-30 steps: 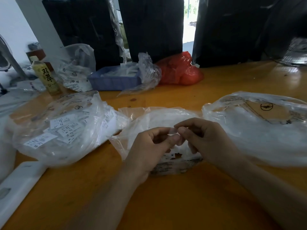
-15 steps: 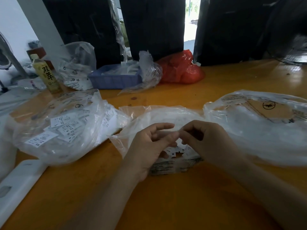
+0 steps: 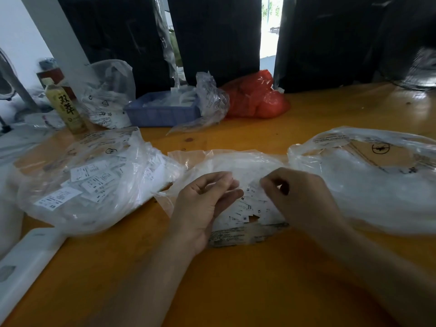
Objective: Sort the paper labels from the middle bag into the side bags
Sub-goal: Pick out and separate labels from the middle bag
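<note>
Both hands over middle bag (image 3: 236, 166) of labels (image 3: 245, 208).
Left hand (image 3: 207, 201) loose, fingers relaxed, empty; right hand (image 3: 299, 197) fingers curled, pinching at labels.

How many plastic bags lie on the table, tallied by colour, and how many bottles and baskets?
Clear plastic bags: 5 (left bag, middle bag, right bag, one behind the bottle, one by the basket)
Red plastic bag: 1
Bottle: 1
Blue basket: 1
Total: 8
</note>
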